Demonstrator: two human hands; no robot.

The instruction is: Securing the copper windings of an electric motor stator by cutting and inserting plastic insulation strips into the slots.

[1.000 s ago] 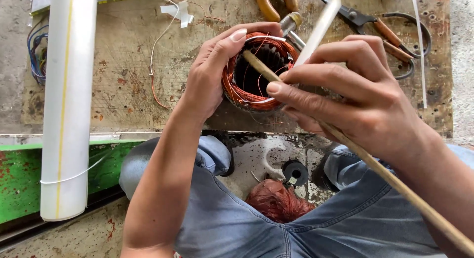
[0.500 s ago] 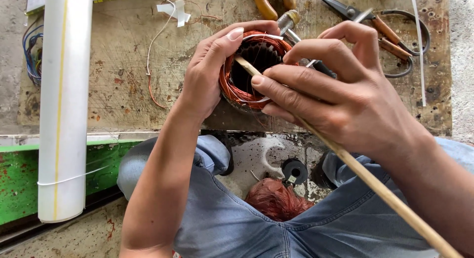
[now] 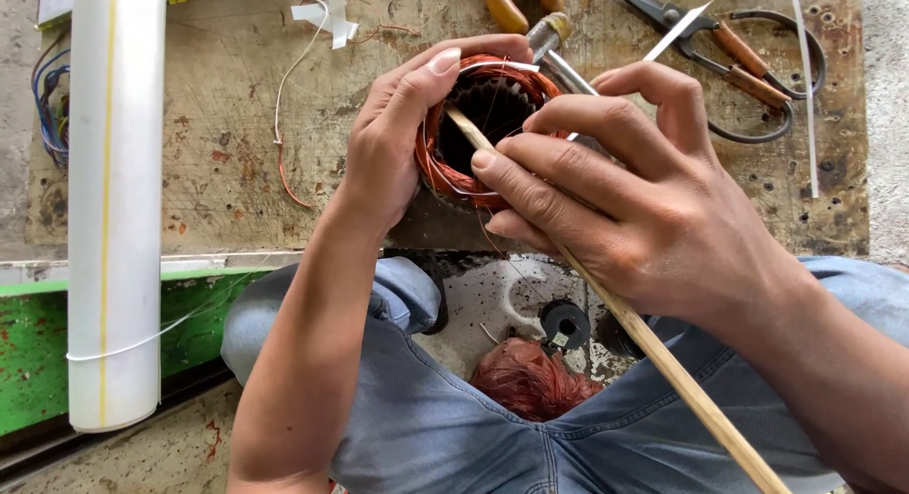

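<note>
A scarred, scratched wooden surface [image 3: 218, 153] carries the work, with a green painted ledge and grey concrete below it. Near the surface's front edge sits the stator [image 3: 483, 134], a ring of steel core wrapped in copper-coloured windings.

It looks heavy and stiff in the core, so it should sit firm under a steadying grip. The windings look the delicate part, thin enamelled wire that would likely nick or kink if scraped. The outer shell seems the safest place to take hold, away from the coil ends.

The left hand [image 3: 393, 144] wraps the stator's left side, its fingers [image 3: 431, 73] curled over the top rim and closed on it. The right hand [image 3: 630, 201] lies over the stator's right side, fingers pinched narrow around a long wooden stick [image 3: 663, 357], whose tip reaches into the stator's bore. A thin white strip [image 3: 677, 32] slants up from behind those fingers; what holds it cannot be told.

Beyond the stator lie scissors [image 3: 739, 54] and two yellowish tool handles [image 3: 516, 2]. Well left of it lies a white tube [image 3: 114, 201]. Below it, between the person's denim-clad knees, sits a tangle of copper wire [image 3: 530, 380].
</note>
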